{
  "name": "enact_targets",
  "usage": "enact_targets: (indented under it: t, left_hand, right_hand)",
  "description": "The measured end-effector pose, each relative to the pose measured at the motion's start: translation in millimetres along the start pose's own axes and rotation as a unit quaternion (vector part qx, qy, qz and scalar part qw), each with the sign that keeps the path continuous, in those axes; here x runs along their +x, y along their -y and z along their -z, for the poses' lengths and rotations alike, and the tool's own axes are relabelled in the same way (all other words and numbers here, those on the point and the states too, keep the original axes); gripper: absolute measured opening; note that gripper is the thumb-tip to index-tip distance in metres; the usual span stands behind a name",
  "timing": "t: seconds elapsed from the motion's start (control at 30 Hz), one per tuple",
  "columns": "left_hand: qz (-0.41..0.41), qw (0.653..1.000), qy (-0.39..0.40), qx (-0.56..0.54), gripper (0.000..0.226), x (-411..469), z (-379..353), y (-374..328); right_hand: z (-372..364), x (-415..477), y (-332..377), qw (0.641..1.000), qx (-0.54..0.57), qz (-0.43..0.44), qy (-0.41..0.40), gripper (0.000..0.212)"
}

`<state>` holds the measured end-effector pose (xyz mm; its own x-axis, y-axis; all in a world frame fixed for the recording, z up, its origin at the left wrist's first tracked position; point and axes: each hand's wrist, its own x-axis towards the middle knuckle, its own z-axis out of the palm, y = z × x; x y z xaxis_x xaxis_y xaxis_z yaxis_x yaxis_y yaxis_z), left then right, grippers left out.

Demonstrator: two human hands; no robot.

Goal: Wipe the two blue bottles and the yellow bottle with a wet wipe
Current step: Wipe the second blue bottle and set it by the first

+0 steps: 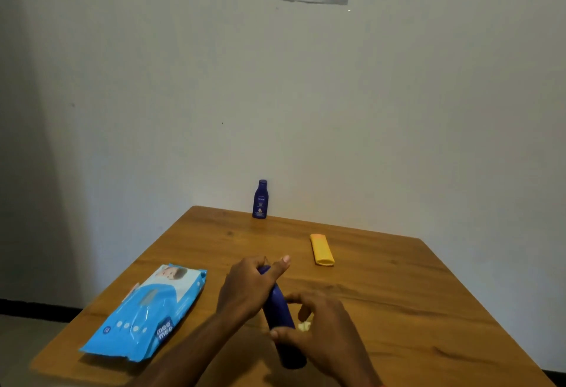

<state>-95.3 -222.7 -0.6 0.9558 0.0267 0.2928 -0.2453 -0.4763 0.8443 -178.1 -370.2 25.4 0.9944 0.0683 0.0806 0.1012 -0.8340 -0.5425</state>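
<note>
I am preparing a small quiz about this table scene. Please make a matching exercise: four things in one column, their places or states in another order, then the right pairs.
Things:
1. small blue bottle
2. yellow bottle
3. large blue bottle
4. wipes pack

States:
A. lying flat, left side of table
B. held in both hands
C. standing upright by the wall
D. lying down, untouched, right of centre

Pairs: 1-C, 2-D, 3-B, 4-A
</note>
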Motion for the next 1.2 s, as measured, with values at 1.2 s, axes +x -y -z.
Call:
enact_targets:
  t: [1.2]
  left_hand:
    - [-0.012,0.994,0.107,-0.028,0.026,173,7,78]
  right_hand:
    - [-7,288,-33,0.983,0.157,0.013,-0.095,0.044]
